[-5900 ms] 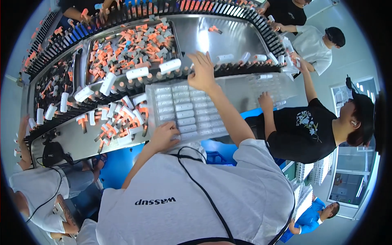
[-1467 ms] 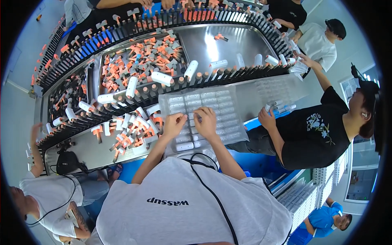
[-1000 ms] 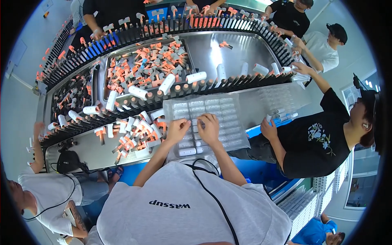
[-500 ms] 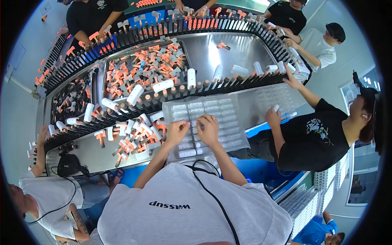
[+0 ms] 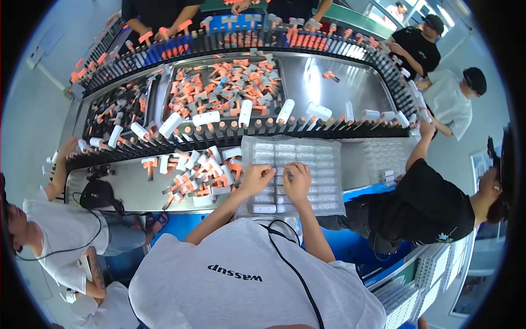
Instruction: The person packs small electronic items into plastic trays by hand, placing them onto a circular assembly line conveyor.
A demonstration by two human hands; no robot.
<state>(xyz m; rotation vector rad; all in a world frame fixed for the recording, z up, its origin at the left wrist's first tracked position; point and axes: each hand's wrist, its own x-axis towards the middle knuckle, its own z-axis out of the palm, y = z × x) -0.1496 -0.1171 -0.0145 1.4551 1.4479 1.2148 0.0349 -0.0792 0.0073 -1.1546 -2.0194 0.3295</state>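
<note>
A clear plastic blister tray (image 5: pixel 327 198) with rows of moulded pockets lies in front of me at the table's near edge. Over its left middle part, my left hand (image 5: pixel 258 179) is closed, fingertips bent inward. Beside it, a small gap away, my right hand (image 5: pixel 297 181) is closed too, with its fingers curled down on the tray. Whatever the fingers pinch is too small or hidden to name. White tube-shaped pieces sit in some pockets; one white piece (image 5: pixel 264 209) lies in the pocket nearest me.
Left of the tray lies a pile of orange, white and grey parts (image 5: pixel 200 178). Beyond runs a curved line of upright dark holders (image 5: pixel 219 131), some bearing white pieces. It encloses metal trays (image 5: pixel 307 77) of parts. A black bag (image 5: pixel 97 194) and co-workers flank me.
The whole view has shifted. White pieces along the near holders have moved left. The co-worker at right now reaches farther along the line. My hands stay over the tray.
</note>
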